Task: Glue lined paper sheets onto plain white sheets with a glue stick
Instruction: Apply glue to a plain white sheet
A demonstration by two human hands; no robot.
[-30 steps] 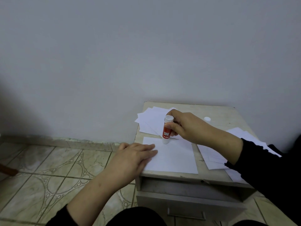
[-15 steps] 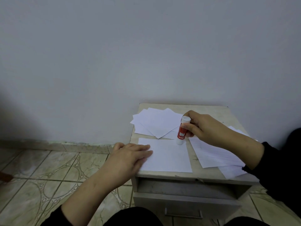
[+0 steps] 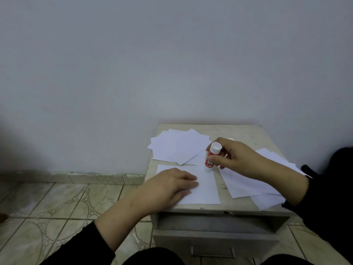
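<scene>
White sheet (image 3: 205,190) laid flat on counter (image 3: 246,133), pressed at its left by flat-fingered left hand (image 3: 168,188), glue stick (image 3: 211,156) gripped upright on its far edge by right hand (image 3: 236,158)

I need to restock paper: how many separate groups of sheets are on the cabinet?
3: a fanned pile at the back left, one sheet at the front under the left hand, a pile on the right. Sheets within piles overlap, so some may be hidden.
</scene>
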